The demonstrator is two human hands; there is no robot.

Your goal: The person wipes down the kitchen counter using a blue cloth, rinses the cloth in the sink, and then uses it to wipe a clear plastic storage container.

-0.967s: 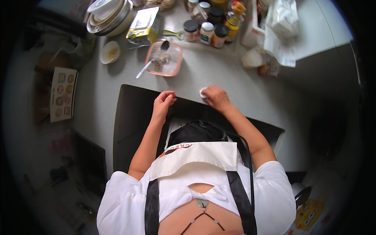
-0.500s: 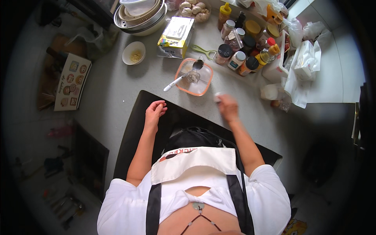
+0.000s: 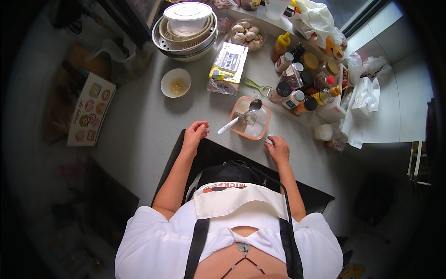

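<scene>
My right hand is closed on a small white object, just by the near right corner of a clear square container with an orange rim. A spoon with a white handle lies across that container, its dark bowl over the far side. Some pale contents show inside the container. My left hand hovers at the counter's edge with its fingertips pinched together; whatever they may hold is too small to make out. Beyond it stands a white bowl with pale yellow bits, perhaps minced garlic.
A pack of wipes, a green peeler and a bowl of garlic bulbs lie farther back. Nested basins and colanders rise at the far left. Several seasoning jars crowd the right, near a tissue pack.
My right hand has slowed and now rests beside the container with the white object. The view has shifted, so the counter things appear lower and farther right. My left hand keeps its pinch.
</scene>
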